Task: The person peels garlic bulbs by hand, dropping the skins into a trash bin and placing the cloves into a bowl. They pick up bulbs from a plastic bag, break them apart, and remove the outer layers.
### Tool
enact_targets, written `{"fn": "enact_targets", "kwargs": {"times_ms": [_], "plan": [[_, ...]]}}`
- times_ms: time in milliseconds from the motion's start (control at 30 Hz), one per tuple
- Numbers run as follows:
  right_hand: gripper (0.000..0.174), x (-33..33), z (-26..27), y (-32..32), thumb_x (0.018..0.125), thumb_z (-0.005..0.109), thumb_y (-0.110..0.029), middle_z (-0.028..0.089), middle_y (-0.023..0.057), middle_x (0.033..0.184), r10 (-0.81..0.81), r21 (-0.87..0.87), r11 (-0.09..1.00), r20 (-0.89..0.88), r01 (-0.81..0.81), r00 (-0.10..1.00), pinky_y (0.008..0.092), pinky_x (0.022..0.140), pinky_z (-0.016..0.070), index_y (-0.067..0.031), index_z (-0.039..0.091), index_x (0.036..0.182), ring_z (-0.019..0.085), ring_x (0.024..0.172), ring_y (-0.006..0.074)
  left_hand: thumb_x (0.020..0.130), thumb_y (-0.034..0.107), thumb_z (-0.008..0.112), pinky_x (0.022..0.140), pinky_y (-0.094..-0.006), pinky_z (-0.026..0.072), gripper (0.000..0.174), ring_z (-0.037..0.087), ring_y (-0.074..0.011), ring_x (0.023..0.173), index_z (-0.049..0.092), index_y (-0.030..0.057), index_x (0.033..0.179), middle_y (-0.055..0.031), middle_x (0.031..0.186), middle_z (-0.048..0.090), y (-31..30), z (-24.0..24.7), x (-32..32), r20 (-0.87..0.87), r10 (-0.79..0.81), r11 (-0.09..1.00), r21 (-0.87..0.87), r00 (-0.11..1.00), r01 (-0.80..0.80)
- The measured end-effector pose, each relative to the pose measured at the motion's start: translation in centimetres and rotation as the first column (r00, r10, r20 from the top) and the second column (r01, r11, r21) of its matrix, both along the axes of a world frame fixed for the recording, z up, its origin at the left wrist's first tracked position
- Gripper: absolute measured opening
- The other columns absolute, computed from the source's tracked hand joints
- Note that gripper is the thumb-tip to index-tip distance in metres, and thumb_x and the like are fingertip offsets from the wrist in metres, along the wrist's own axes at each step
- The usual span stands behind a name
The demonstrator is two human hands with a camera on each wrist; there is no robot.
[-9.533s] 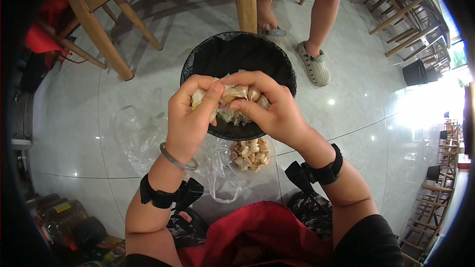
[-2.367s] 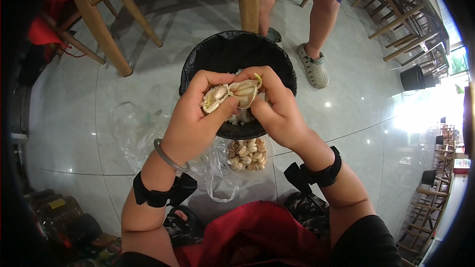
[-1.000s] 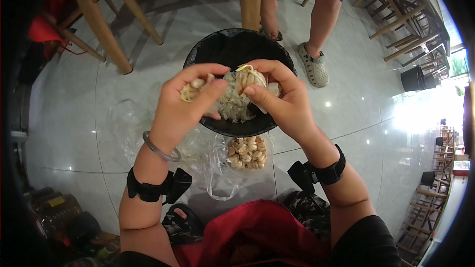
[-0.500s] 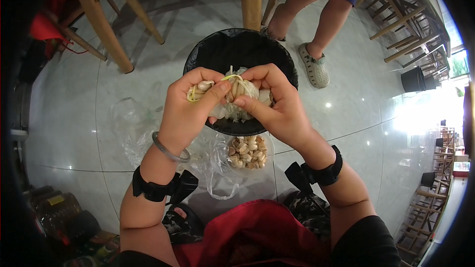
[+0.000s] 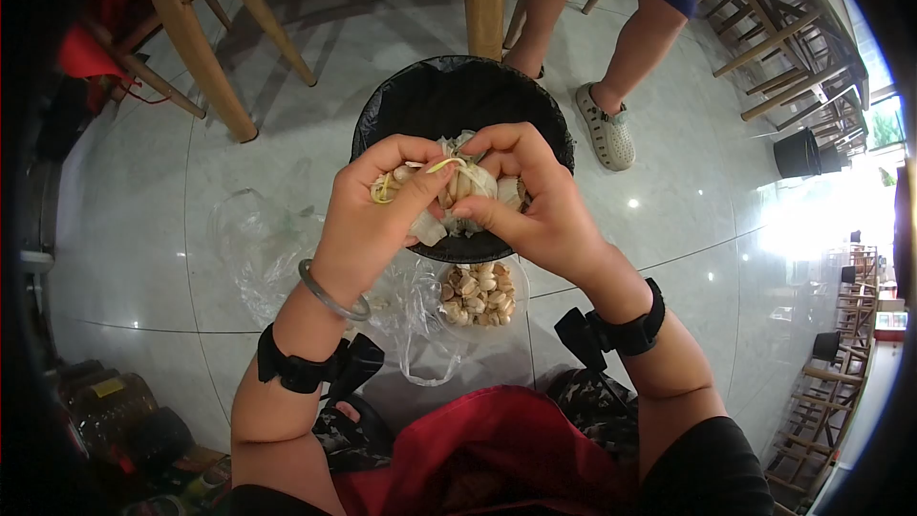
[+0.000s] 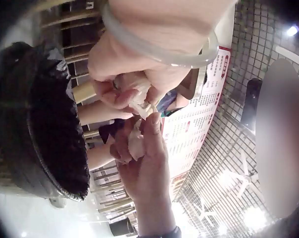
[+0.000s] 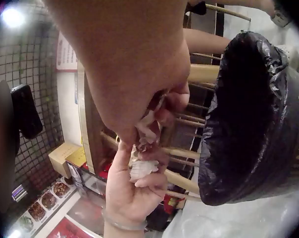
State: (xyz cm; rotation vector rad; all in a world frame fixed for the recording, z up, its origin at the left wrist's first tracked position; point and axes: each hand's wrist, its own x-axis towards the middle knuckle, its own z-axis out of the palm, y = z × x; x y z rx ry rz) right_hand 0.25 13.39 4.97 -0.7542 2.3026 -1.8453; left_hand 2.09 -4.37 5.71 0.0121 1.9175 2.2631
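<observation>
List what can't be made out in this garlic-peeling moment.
- Garlic: clove count; head view, fingers of left hand and right hand cover it; wrist views blur it.
- Bin contents: head view, both hands block the middle, liner dark.
- Container of peeled cloves: head view, too small, plastic bag overlaps.

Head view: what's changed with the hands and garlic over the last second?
The left hand and right hand, pulled apart a second ago with the garlic split between them, have closed back together over the black bin. A green sprout now bridges them. Both still grip garlic. The bin, pile of cloves and plastic bag have not moved.
</observation>
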Motion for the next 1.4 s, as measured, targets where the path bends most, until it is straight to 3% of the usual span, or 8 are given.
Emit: {"fn": "enact_targets", "kwargs": {"times_ms": [300, 400, 733, 867, 1033, 1100, 1200, 1400], "plan": [[0.028, 0.1, 0.3, -1.1, 0.077, 0.071, -0.013, 0.062, 0.0065, 0.085, -0.072, -0.047, 0.997, -0.304, 0.06, 0.95, 0.0311, 0.065, 0.0477, -0.0043, 0.06, 0.101, 0.06, 0.074, 0.0213, 0.09, 0.017, 0.056, 0.046, -0.0155, 0.0375, 0.013, 0.053, -0.0025, 0.063, 0.06, 0.0058, 0.096, 0.0005, 0.076, 0.059, -0.6, -0.5, 0.0, 0.158, -0.052, 0.965, 0.261, 0.986, 0.009], [0.027, 0.2, 1.8, -0.7, 0.075, 0.07, -0.01, 0.061, 0.0058, 0.081, 0.014, 0.146, 0.989, -0.329, 0.036, 0.944, 0.0313, 0.064, 0.0475, -0.0069, 0.063, 0.102, 0.058, 0.072, 0.021, 0.09, 0.017, 0.056, 0.045, -0.0161, 0.0369, 0.014, 0.053, -0.0029, 0.062, 0.059, 0.0054, 0.097, 0.0005, 0.077, 0.059, -0.6, -0.5, 0.0, 0.18, -0.025, 0.971, 0.237, 0.983, -0.018], [0.02, -0.4, -0.2, -0.3, 0.078, 0.064, -0.001, 0.057, 0.0049, 0.091, -0.092, -0.096, 0.994, -0.385, 0.06, 0.918, 0.026, 0.068, 0.0469, -0.0053, 0.064, 0.098, 0.057, 0.079, 0.0138, 0.088, 0.018, 0.062, 0.048, -0.0184, 0.0396, 0.014, 0.056, -0.0056, 0.068, 0.059, 0.0068, 0.096, 0.0006, 0.082, 0.059, -0.9, -0.9, -0.4, 0.25, 0.105, 0.936, 0.302, 0.963, -0.18], [0.023, -0.1, 0.7, 0.0, 0.088, 0.059, -0.01, 0.06, 0.0033, 0.095, -0.131, -0.283, 0.949, 0.038, 0.136, 0.991, 0.0237, 0.076, 0.0455, -0.001, 0.054, 0.11, 0.056, 0.088, 0.0086, 0.088, 0.014, 0.06, 0.051, -0.0179, 0.041, 0.011, 0.055, -0.004, 0.073, 0.058, 0.0085, 0.097, -0.0003, 0.09, 0.06, -1.2, -0.9, -0.6, 0.157, 0.206, 0.977, 0.024, 0.966, -0.212], [0.016, 0.2, 2.3, 0.8, 0.09, 0.058, -0.013, 0.06, 0.0007, 0.091, 0.334, -0.251, 0.932, 0.327, -0.26, 0.884, 0.0242, 0.074, 0.0451, -0.0026, 0.058, 0.102, 0.054, 0.084, 0.0074, 0.084, 0.009, 0.061, 0.057, -0.0187, 0.0426, 0.016, 0.057, -0.0052, 0.078, 0.059, 0.0072, 0.1, -0.0004, 0.09, 0.06, -0.9, 0.0, -0.5, 0.115, 0.225, 0.974, 0.0, 0.967, -0.227], [0.014, 0.9, 2.1, 0.7, 0.085, 0.062, -0.012, 0.061, 0.0009, 0.088, 0.508, -0.158, 0.861, 0.248, -0.483, 0.825, 0.0263, 0.073, 0.0454, -0.0031, 0.06, 0.096, 0.055, 0.081, 0.0092, 0.083, 0.008, 0.061, 0.057, -0.0195, 0.0424, 0.018, 0.058, -0.0062, 0.079, 0.06, 0.0066, 0.1, -0.0001, 0.091, 0.06, -1.0, -0.6, -0.5, 0.097, 0.222, 0.974, 0.027, 0.97, -0.226], [0.019, 1.5, 1.0, 0.9, 0.081, 0.063, -0.012, 0.062, 0.0069, 0.09, 0.723, 0.063, 0.514, 0.505, -0.855, 0.472, 0.0308, 0.075, 0.0466, -0.0039, 0.06, 0.098, 0.06, 0.086, 0.0186, 0.084, 0.008, 0.06, 0.057, -0.0207, 0.0419, 0.019, 0.058, -0.0074, 0.078, 0.059, 0.0054, 0.102, -0.0013, 0.093, 0.059, -1.4, -1.1, -0.6, 0.09, 0.204, 0.975, 0.068, 0.975, -0.211], [0.031, 4.7, -3.8, -1.5, 0.075, 0.067, -0.019, 0.063, 0.0124, 0.095, 0.44, 0.702, 0.096, 0.605, -0.705, 0.663, 0.0386, 0.08, 0.0469, -0.004, 0.06, 0.101, 0.058, 0.097, 0.0299, 0.084, 0.005, 0.056, 0.065, -0.025, 0.0419, 0.025, 0.057, -0.013, 0.087, 0.053, 0.0029, 0.108, -0.0057, 0.1, 0.058, -1.2, -0.2, -0.4, 0.12, 0.2, 0.967, 0.138, 0.972, -0.216]]}}
